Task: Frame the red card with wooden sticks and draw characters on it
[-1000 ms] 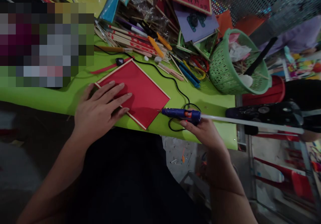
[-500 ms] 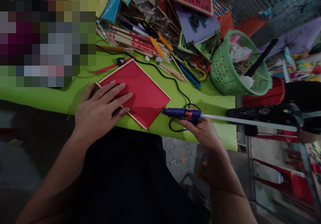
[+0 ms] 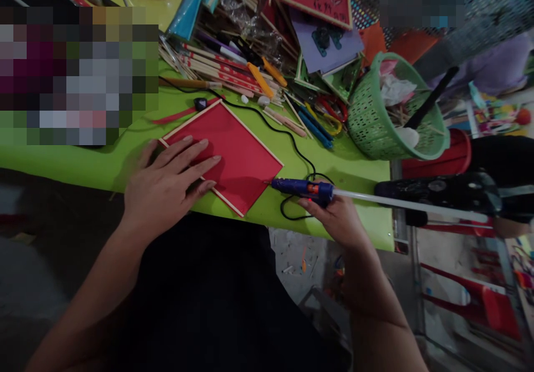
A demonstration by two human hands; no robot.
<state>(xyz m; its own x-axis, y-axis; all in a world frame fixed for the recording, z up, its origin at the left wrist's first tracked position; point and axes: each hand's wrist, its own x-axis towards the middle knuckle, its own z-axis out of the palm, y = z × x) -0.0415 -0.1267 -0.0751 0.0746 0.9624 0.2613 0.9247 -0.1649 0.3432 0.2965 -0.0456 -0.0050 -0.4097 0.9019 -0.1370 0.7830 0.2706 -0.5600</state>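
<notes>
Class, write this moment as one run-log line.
left hand: resting on red panel | right hand: holding blue glue gun, nozzle at panel's unframed edge | panel: wooden strips along three sides

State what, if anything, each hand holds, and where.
The right hand holds the blue glue gun at its rear; the left hand rests on the red panel, gripping nothing.

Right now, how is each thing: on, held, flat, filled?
Glue gun, held, its red light lit
Glue stick, poking out behind the glue gun
Red card, lying flat
Wooden strips, along three card edges; fourth bare
Black cord, loosely looped
Green basket, holding crumpled plastic
Left hand, spread on the red card
Right hand, gripping the glue gun
</notes>
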